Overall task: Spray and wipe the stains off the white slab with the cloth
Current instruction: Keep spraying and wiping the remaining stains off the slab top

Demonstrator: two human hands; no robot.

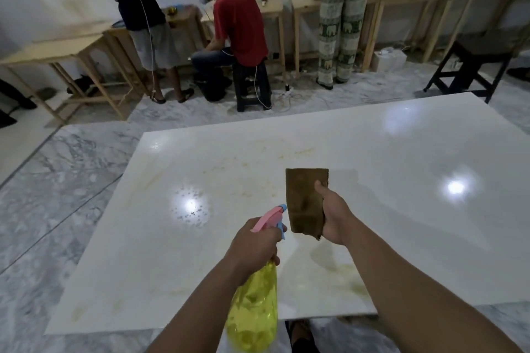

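Yellow bottle [252, 312] (base cut off), perhaps half-full.

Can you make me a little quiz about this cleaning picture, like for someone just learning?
1. True or false: the brown cloth is lying flat on the white slab.
2. Which hand holds the yellow spray bottle? A) left hand B) right hand C) neither
3. Fill in: the yellowish stains closest to the person lie below the ____ hand.

Key
1. False. The right hand holds the cloth up above the slab.
2. A. The left hand wraps the bottle's neck under the pink and blue spray head.
3. Right. More faint stains spread across the slab's far middle.
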